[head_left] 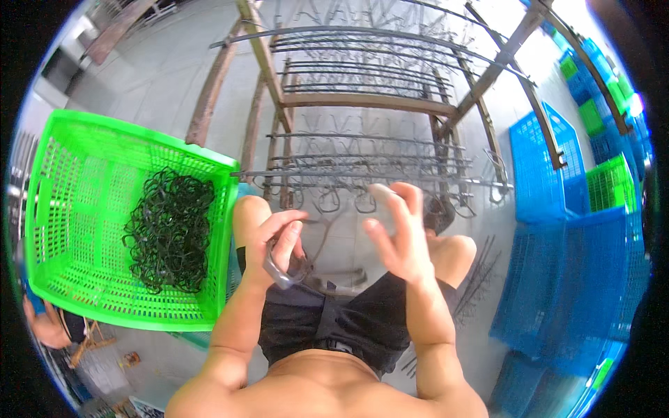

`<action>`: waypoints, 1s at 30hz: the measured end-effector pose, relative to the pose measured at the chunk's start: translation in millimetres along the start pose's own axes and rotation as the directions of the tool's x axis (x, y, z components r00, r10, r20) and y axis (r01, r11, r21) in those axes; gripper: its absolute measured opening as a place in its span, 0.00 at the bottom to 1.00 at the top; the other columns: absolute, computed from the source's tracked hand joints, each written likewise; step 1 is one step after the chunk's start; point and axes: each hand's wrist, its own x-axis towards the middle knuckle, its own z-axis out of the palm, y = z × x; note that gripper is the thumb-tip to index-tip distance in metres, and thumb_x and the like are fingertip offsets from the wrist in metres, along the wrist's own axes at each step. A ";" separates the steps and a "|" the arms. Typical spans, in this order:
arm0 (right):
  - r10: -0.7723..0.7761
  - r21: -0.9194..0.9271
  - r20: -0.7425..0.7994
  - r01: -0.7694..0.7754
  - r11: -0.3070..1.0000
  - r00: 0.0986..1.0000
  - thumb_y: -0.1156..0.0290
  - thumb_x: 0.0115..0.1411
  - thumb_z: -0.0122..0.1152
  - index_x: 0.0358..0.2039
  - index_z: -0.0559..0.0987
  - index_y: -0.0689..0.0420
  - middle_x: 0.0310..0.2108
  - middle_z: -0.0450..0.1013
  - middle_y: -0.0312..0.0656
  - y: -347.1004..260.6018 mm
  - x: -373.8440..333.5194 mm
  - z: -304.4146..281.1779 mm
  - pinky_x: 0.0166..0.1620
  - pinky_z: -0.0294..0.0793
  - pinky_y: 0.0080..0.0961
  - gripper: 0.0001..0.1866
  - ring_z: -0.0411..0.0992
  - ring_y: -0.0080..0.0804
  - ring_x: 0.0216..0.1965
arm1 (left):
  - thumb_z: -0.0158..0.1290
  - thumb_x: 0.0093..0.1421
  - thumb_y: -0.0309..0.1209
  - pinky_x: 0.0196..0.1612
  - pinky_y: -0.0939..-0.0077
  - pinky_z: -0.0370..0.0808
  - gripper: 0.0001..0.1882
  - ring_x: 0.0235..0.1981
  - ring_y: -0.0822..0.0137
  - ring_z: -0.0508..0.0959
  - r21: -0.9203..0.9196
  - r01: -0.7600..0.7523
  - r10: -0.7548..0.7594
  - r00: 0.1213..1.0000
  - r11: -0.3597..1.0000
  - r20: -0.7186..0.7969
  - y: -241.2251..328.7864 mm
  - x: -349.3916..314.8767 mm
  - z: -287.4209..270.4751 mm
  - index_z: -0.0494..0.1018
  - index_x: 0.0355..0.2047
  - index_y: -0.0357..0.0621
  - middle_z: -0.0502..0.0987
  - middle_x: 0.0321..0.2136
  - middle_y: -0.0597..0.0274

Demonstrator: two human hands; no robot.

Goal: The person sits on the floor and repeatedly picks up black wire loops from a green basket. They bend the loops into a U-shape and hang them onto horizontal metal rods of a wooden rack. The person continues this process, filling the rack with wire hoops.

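Note:
My left hand (282,240) is closed on a few dark, thin looped pieces (280,277), which hang below its fingers over my lap. One thin dark strand (325,237) extends from it to the right. My right hand (401,237) is raised, with thumb and fingers apart and nothing visible in its grasp. Just beyond it runs a horizontal metal rod (418,179), from which several loops (327,202) hang. To the left, a bright green plastic basket (77,230) holds a tangled heap of black loops (171,230).
A wooden rack (369,102) with several rows of rods and wire hooks stands ahead of my knees. Stacked blue crates (557,279) line the right side, some with green ones (610,184). Thin dark rods (481,279) lie on the floor beside my right leg. Another person's arm (45,324) shows at the left edge.

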 end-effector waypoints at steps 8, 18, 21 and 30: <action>0.520 0.514 0.058 -0.472 0.716 0.852 0.73 0.60 0.49 0.42 0.67 0.64 0.24 0.72 0.48 -0.2 -33.8 40.6 0.32 0.71 0.28 0.11 0.74 0.36 0.27 | 0.46 0.62 0.29 0.28 0.81 0.71 0.12 0.24 0.72 0.74 0.077 -0.136 0.131 0.989 0.988 0.060 -19.1 -18.6 62.1 0.67 0.43 0.34 0.74 0.24 0.58; 0.575 0.594 0.216 -0.574 0.564 0.789 0.68 0.64 0.46 0.35 0.72 0.63 0.17 0.66 0.33 43.3 -31.4 22.4 0.23 0.64 0.18 0.11 0.64 0.18 0.19 | 0.48 0.59 0.32 0.29 0.76 0.69 0.17 0.27 0.65 0.70 -0.014 -0.399 0.399 0.914 0.917 0.075 -44.4 -5.5 99.5 0.61 0.44 0.33 0.69 0.37 0.46; 0.602 0.614 0.307 -0.637 0.466 0.737 0.67 0.64 0.45 0.30 0.71 0.63 0.17 0.66 0.32 47.4 -32.1 23.5 0.23 0.65 0.18 0.12 0.64 0.18 0.19 | 0.45 0.61 0.38 0.33 0.78 0.64 0.20 0.31 0.69 0.64 -0.057 -0.402 0.402 0.916 0.914 -0.009 -53.2 -10.0 109.4 0.58 0.47 0.35 0.63 0.42 0.47; 0.658 0.771 0.428 -0.630 0.091 0.619 0.66 0.64 0.47 0.48 0.72 0.59 0.24 0.65 0.31 47.4 -38.2 30.7 0.27 0.65 0.13 0.15 0.64 0.17 0.24 | 0.51 0.57 0.41 0.42 0.66 0.67 0.21 0.39 0.56 0.67 0.106 -0.629 0.623 0.777 0.770 0.088 -60.6 -6.6 98.7 0.61 0.40 0.36 0.64 0.39 0.48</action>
